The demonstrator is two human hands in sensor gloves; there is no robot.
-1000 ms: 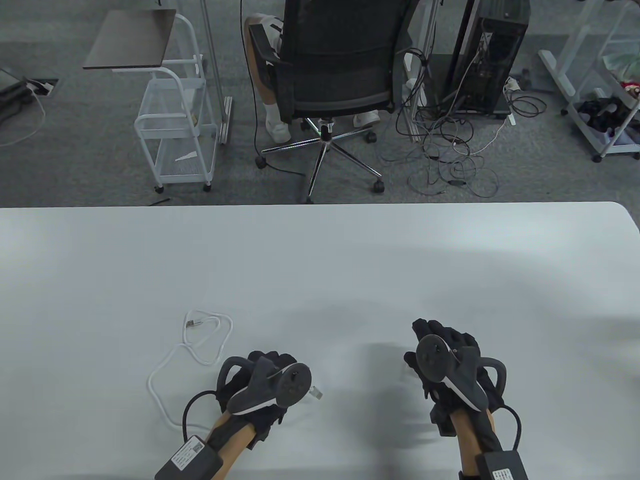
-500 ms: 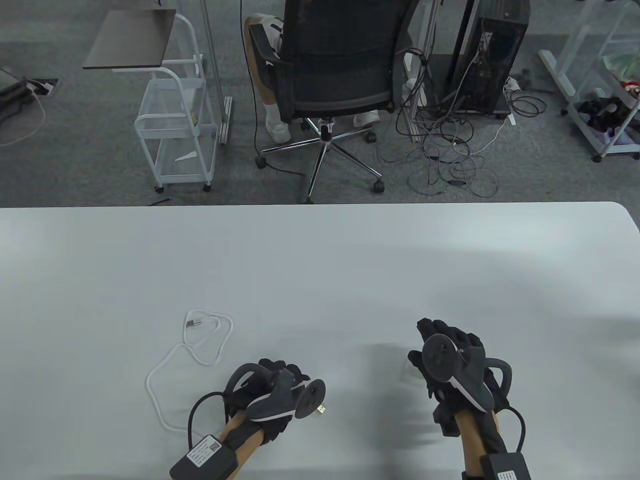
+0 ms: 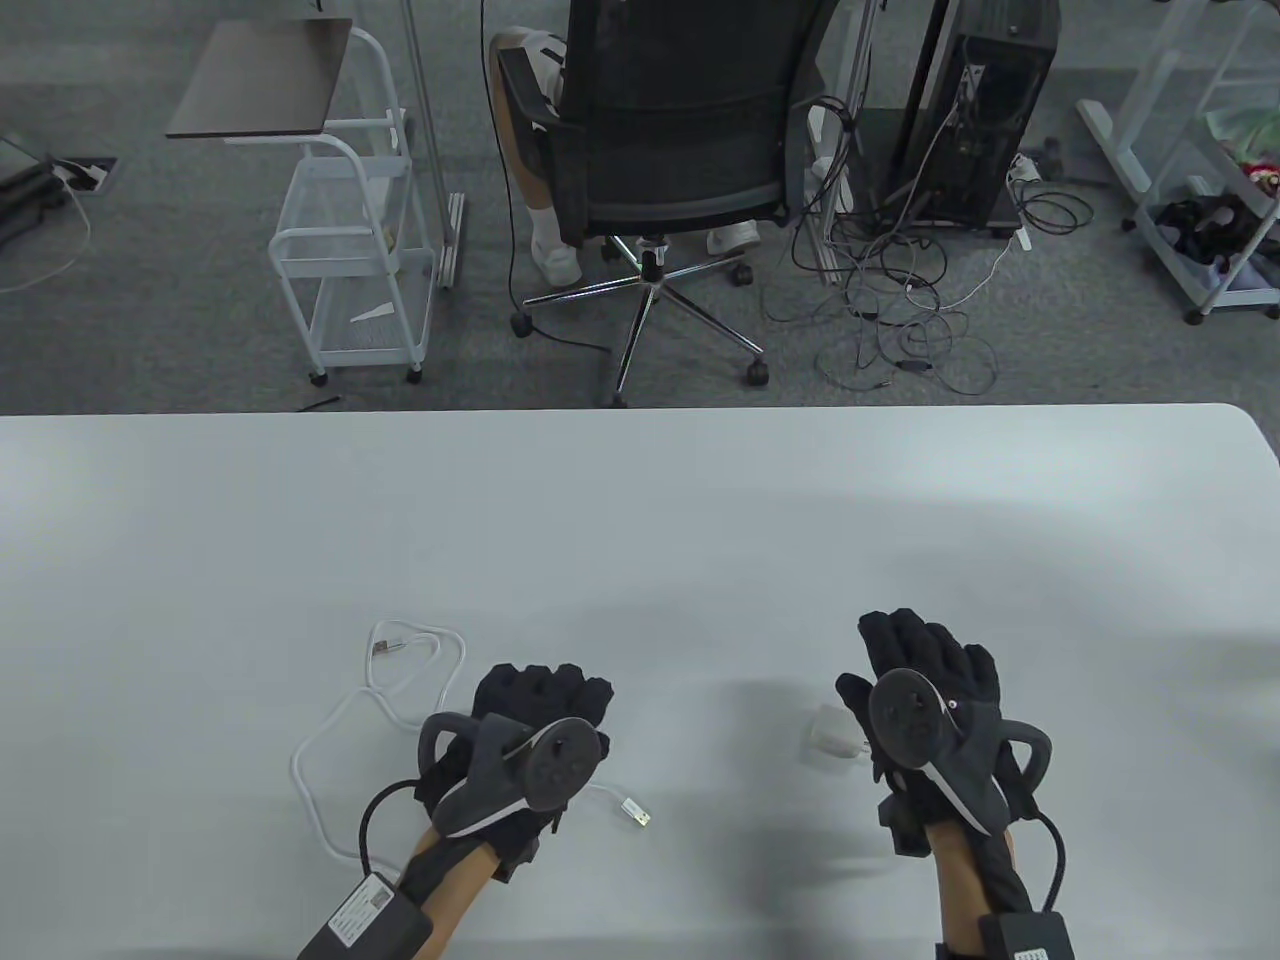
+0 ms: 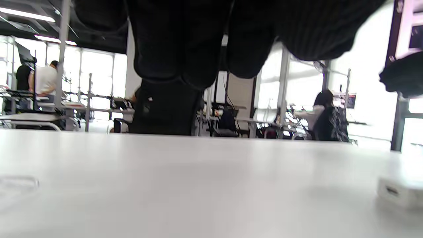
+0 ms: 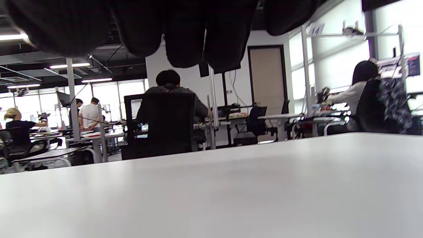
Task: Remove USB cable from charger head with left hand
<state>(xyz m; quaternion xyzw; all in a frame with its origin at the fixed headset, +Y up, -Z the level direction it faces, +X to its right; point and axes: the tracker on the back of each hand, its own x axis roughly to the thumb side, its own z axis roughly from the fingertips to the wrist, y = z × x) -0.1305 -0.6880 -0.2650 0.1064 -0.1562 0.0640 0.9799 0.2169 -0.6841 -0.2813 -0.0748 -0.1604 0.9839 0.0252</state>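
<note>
The white USB cable (image 3: 297,765) lies in loops on the table, left of my left hand. Its USB-A plug (image 3: 634,813) lies free on the table just right of that hand. The white charger head (image 3: 830,735) lies apart from the plug, just left of my right hand. It also shows low at the right in the left wrist view (image 4: 400,193). My left hand (image 3: 545,690) is open and holds nothing, fingers stretched forward. My right hand (image 3: 925,650) is open, fingers stretched forward, next to the charger head.
The white table (image 3: 640,520) has its far edge near mid-frame. Beyond it on the floor stand an office chair (image 3: 660,130), a white cart (image 3: 350,250) and a tangle of cables (image 3: 890,310).
My left hand let go of the USB plug and moved left and forward; the plug now lies on the table. My right hand moved right and forward, uncovering the charger head.
</note>
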